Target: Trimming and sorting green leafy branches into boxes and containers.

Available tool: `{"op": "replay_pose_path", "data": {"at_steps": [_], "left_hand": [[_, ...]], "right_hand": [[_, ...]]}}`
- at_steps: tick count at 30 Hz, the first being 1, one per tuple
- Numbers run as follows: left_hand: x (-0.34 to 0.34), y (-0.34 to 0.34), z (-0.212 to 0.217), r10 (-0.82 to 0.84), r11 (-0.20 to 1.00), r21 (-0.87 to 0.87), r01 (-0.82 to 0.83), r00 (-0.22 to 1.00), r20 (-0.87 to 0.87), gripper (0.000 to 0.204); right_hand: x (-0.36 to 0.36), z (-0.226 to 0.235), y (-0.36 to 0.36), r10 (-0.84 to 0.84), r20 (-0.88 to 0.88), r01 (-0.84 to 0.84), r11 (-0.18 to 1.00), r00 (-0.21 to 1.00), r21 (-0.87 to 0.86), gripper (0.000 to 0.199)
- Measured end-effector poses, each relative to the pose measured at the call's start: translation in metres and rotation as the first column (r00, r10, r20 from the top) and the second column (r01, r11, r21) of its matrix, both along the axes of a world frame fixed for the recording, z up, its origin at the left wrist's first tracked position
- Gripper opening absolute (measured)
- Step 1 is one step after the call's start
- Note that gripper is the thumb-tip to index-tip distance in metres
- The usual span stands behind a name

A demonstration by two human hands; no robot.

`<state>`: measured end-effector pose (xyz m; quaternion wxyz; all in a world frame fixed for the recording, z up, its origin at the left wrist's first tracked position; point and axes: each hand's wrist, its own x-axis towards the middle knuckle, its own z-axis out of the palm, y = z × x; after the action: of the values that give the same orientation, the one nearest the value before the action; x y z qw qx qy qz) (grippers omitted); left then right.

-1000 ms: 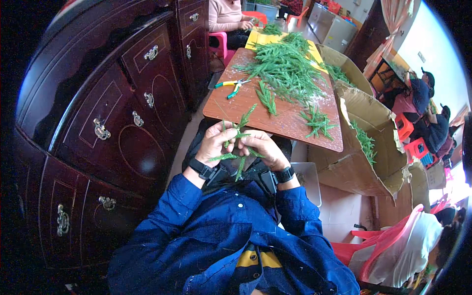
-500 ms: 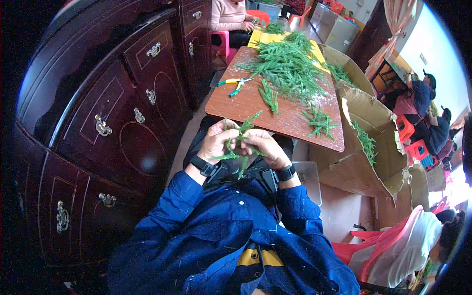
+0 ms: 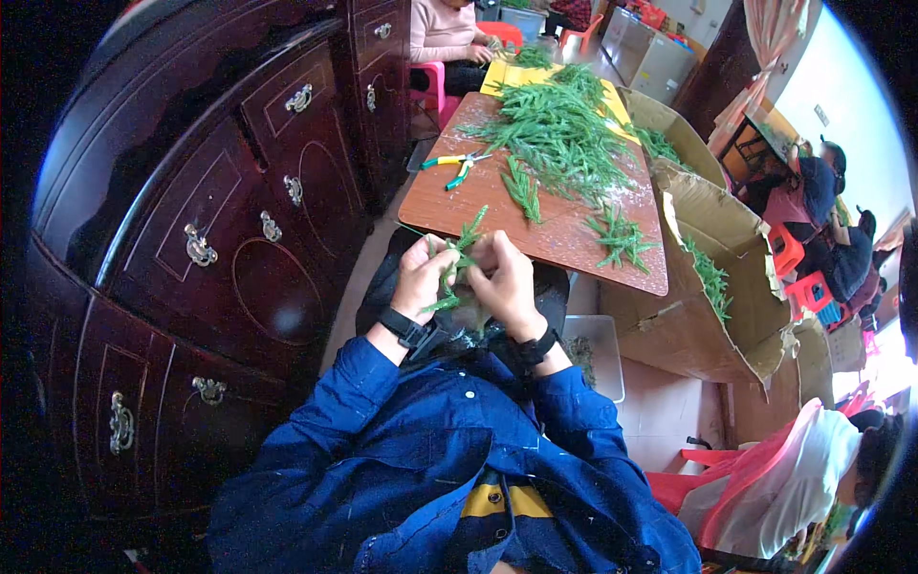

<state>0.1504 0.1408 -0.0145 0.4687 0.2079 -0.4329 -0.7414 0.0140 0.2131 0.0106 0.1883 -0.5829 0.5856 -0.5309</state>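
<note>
Head view, one frame only.

Obs: both hands raised together over the lap, just short of the near edge of the reddish-brown wooden bench [image 3: 574, 244]. Left hand [image 3: 423, 277] and right hand [image 3: 505, 282] are touching or nearly so, w/ a small bunch of thin green needle-leaved sprigs [image 3: 457, 258] pinched between them. Fingers of both hands curled closed on the stems; tips of the sprigs stick up past the bench edge, a few ends hang below the left palm. Black wristbands on both wrists, blue denim sleeves.

On bench: big loose heap of the same green sprigs [image 3: 559, 129] at the far half, smaller tufts nearer, pliers w/ green-and-yellow handles [image 3: 457, 165] well apart from the hands. Open brown cardboard box [image 3: 712, 287] just beside the bench on the right, some greens inside. Dark carved wooden cabinet [image 3: 229, 239] on the left.

Risk (judgement):
- bunch is held by fingertip pinch only, so loosening either hand could drop sprigs onto the lap or floor.
- thin stems, tight grip + twisting could snap them.
- hanging ends may snag on the sleeve.
</note>
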Motion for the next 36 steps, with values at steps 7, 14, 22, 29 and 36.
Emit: {"op": "replay_pose_path", "data": {"at_steps": [7,14,22,29,36], "left_hand": [[-0.001,-0.001,-0.003,0.066,0.997,-0.050,-0.063,0.997,0.049,0.011],[0.003,-0.003,-0.002,0.005,0.993,-0.115,0.008,0.994,0.113,0.010],[0.008,0.001,0.004,-0.147,0.969,-0.169,0.182,0.969,0.199,0.010],[0.007,-0.006,-0.007,-0.352,0.936,0.023,0.351,0.934,0.064,0.007],[0.009,-0.011,-0.008,-0.309,0.946,0.117,0.303,0.950,0.043,0.004]], "right_hand": [[0.004,0.002,0.002,-0.200,-0.536,0.016,0.944,0.820,-0.328,0.030],[0.000,0.001,-0.001,-0.227,-0.565,0.039,0.945,0.794,-0.325,0.033],[-0.043,-0.005,-0.002,0.365,-0.098,-0.351,0.927,0.926,0.135,0.014],[-0.043,-0.001,0.005,0.427,0.507,-0.600,0.761,0.749,0.245,0.007],[-0.034,-0.008,-0.002,0.398,-0.002,-0.396,0.912,0.917,0.111,0.010]]}}
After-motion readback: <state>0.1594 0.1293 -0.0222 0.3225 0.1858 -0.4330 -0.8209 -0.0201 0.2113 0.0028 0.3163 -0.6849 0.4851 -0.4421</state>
